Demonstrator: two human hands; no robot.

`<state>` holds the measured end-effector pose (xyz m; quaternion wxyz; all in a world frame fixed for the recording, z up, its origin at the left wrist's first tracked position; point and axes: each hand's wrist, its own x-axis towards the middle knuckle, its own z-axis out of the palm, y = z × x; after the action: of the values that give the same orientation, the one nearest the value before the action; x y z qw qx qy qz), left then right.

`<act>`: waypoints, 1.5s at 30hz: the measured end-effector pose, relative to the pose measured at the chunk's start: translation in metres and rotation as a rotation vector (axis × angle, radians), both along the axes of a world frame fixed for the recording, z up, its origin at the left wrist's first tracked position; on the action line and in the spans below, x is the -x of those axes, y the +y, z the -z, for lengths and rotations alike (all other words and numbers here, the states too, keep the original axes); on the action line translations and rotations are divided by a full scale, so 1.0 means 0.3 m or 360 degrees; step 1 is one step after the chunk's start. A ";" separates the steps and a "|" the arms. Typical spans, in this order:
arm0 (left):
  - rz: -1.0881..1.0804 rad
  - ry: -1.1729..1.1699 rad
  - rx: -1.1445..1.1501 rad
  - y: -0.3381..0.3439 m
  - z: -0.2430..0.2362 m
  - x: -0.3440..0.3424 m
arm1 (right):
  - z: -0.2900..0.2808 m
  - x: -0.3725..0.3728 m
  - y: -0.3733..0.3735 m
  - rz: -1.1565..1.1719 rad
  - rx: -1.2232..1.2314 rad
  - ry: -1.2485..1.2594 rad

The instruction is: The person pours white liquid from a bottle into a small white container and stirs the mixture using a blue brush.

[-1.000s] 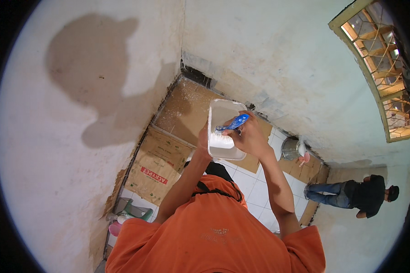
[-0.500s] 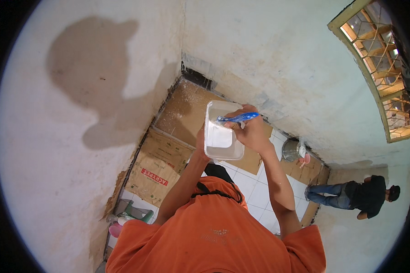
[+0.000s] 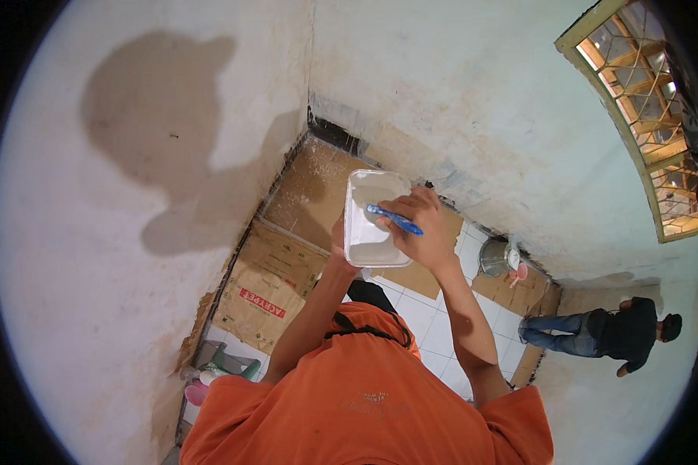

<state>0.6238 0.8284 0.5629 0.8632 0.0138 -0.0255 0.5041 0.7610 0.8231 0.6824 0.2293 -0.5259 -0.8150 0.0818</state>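
A translucent rectangular tub [image 3: 364,250] with white paint in it is held out over the floor by my left hand [image 3: 338,236], whose fingers are largely hidden behind its left side. My right hand [image 3: 428,232] grips a paint brush with a blue handle [image 3: 406,223], its bristle end down inside the tub. The handle slants toward the lower right across my fingers.
Stained pale walls [image 3: 442,85] meet at a corner above cardboard sheets [image 3: 295,182] and white tiles [image 3: 419,314]. A metal bucket [image 3: 492,258] and pink items stand by the right wall, below a window [image 3: 628,77]. Another person [image 3: 613,337] is at the far right. Green and pink objects lie lower left.
The tub has shifted slightly left. My right hand has turned the brush, so its handle now slopes down to the right instead of up. The other person's arm has moved slightly.
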 end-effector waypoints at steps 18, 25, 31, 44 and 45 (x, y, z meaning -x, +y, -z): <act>0.0060 -0.0081 0.0082 0.008 0.073 -0.014 | -0.125 0.000 -0.100 0.0015 0.0334 0.0356; 0.0184 -0.0214 -0.0177 0.023 0.036 -0.026 | -0.068 -0.004 -0.080 -0.0063 0.0379 0.0271; 0.0126 0.0054 0.0106 -0.016 0.009 -0.049 | 0.057 -0.018 -0.033 -0.0045 0.0185 0.0214; 0.0048 0.0123 0.0001 -0.027 0.012 -0.013 | -0.052 0.007 0.048 0.0087 -0.0029 0.0185; 0.0030 0.0209 0.0072 -0.027 0.016 -0.016 | -0.056 0.008 0.063 0.0043 -0.0004 0.0127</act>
<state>0.6285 0.8204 0.5582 0.8678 0.0270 0.0423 0.4944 0.7585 0.8419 0.6992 0.2633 -0.5328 -0.7981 0.0988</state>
